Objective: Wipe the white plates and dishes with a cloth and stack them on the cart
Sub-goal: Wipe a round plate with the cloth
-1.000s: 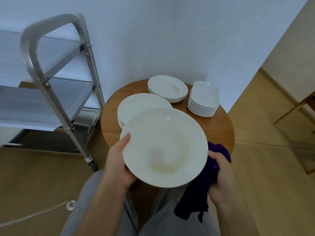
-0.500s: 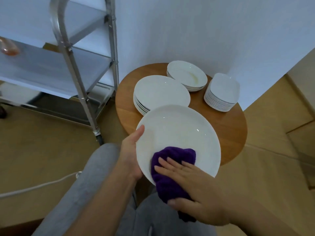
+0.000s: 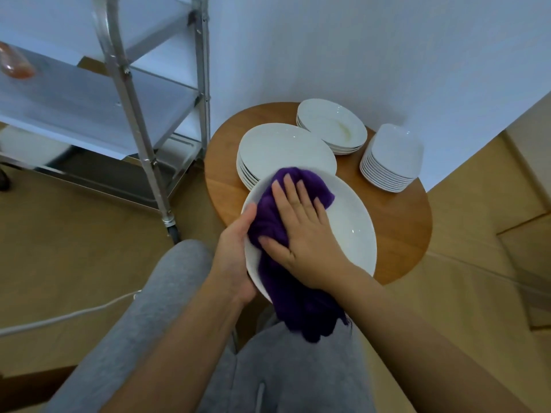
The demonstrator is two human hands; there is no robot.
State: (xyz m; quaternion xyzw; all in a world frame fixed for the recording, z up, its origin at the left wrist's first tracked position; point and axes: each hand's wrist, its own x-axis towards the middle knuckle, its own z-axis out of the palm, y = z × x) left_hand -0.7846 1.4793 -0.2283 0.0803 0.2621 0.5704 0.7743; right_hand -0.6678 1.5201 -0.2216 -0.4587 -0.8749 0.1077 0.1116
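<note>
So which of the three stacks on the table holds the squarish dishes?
The right-hand stack, nearest the wall corner. Its dishes have rounded-square outlines; the other two stacks are round.

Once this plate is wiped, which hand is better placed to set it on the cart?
Probably the left hand: it already grips the plate by its rim, and the cart stands on that side. The right hand lies flat on the purple cloth.

Three stacks [image 3: 286, 153] of white dishes are counted on one table [image 3: 399, 222]; one plate [image 3: 351, 231], one cloth [image 3: 277, 216], one cart [image 3: 125, 84] and two hands [image 3: 307, 234] are seen.
</note>
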